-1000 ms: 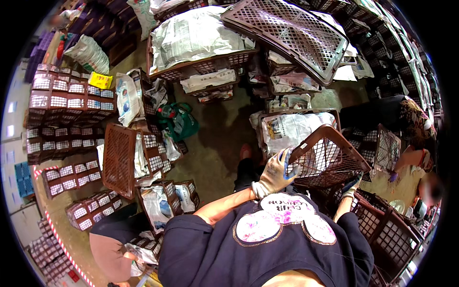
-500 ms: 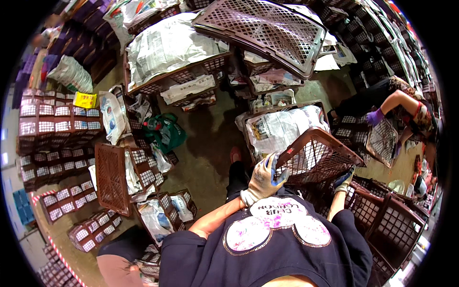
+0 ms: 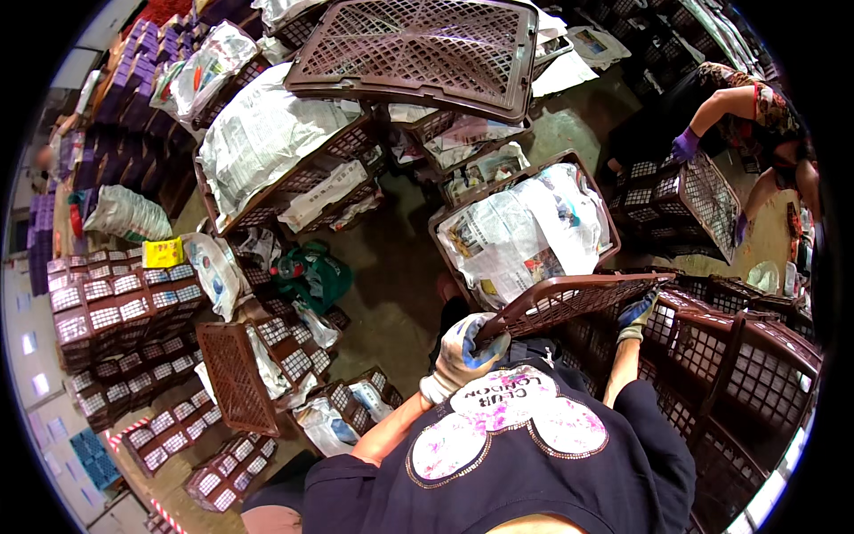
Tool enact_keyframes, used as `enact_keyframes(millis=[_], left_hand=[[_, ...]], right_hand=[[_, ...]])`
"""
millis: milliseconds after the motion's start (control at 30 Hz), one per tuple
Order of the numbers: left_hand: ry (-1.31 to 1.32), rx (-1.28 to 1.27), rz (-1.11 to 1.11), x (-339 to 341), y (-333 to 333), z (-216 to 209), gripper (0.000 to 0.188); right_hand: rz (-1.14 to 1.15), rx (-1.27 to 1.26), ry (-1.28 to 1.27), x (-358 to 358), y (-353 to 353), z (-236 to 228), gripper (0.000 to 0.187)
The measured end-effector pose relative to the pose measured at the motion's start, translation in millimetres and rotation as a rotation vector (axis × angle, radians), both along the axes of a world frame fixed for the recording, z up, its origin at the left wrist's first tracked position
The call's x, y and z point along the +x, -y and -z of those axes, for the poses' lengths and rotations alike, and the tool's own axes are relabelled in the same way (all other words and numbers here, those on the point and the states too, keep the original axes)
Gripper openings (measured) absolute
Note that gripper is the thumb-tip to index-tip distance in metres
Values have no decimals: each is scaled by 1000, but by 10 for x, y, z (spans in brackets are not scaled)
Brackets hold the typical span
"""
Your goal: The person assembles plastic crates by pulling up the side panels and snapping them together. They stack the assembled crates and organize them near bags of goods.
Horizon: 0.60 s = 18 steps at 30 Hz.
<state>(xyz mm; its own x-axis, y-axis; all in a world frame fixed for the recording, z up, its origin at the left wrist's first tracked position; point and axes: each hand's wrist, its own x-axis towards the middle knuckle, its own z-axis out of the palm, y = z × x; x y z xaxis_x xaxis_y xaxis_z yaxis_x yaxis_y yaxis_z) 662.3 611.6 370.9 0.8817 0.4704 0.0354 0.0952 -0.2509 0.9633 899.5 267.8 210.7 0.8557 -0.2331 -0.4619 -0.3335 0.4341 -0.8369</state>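
A brown plastic lattice lid (image 3: 578, 301) is held in front of my body, tilted, one long edge raised. My left hand (image 3: 467, 354), in a white glove with blue palm coating, is closed around the lid's left end. My right hand (image 3: 636, 316), gloved the same way, grips its right end; some of its fingers are hidden. Just beyond the lid sits a brown crate (image 3: 611, 249) topped with sheets of newspaper (image 3: 525, 227). The lid's near edge overlaps the crate's near right part in the view.
Stacked brown crates (image 3: 703, 356) stand close on my right. Another lattice lid (image 3: 418, 53) rests across crates at the far side. On the left are a green bag (image 3: 316, 278), a standing brown lid (image 3: 236, 374) and crate stacks. A co-worker in purple gloves (image 3: 685, 144) tilts a crate (image 3: 680, 205).
The lid has turned flatter and its left end has come down toward me with my left hand. The view has shifted slightly. The co-worker's crate has tipped up.
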Motion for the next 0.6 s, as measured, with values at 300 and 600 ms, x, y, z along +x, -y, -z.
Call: enact_keyframes(millis=[300,600], left_hand=[[20,-126,-19,-24,-104,-70,28],[118,-153,-215,-238,-140,378,34]], right_hand=[[-94,-23,69,188,69,-73,35],[-317,-295,-136,534,-340,-733,55]])
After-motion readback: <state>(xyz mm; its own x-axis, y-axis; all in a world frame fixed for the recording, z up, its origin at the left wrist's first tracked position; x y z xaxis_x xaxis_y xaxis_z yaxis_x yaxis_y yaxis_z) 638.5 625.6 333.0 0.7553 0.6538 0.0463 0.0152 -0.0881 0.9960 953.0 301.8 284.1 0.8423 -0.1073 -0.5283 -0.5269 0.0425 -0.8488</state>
